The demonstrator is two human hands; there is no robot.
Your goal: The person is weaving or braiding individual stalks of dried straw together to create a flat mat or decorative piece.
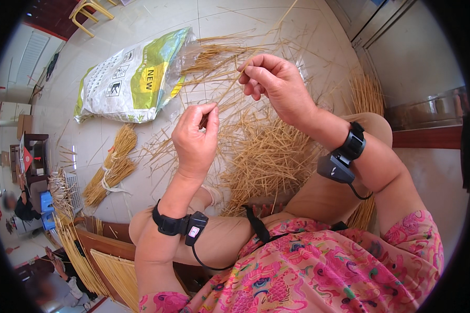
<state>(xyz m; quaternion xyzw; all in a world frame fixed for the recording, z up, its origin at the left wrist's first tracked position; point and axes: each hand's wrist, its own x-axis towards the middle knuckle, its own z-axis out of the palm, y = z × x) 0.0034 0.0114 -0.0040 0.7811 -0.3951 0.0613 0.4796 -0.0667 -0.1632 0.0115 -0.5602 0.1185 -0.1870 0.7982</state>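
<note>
My left hand (196,138) is closed, thumb and finger pinching the lower part of a thin straw stalk (278,27). Higher and to the right, my right hand (271,83) pinches the same stalk, which runs on up past it toward the top of the view. Beneath my hands a loose heap of cut straw (266,156) lies on the floor between my legs. A white and green sack (120,78) lies at the upper left, open at its right end, with loose straw (209,57) beside that end. A tied straw bundle (109,167) lies below the sack.
A straw bundle (365,94) stands by a metal cabinet (397,52) at the right. A yellow stool (83,15) is at the top left. A wooden frame (109,245), a plastic crate (74,190) and two other people (26,206) (62,281) are at the left.
</note>
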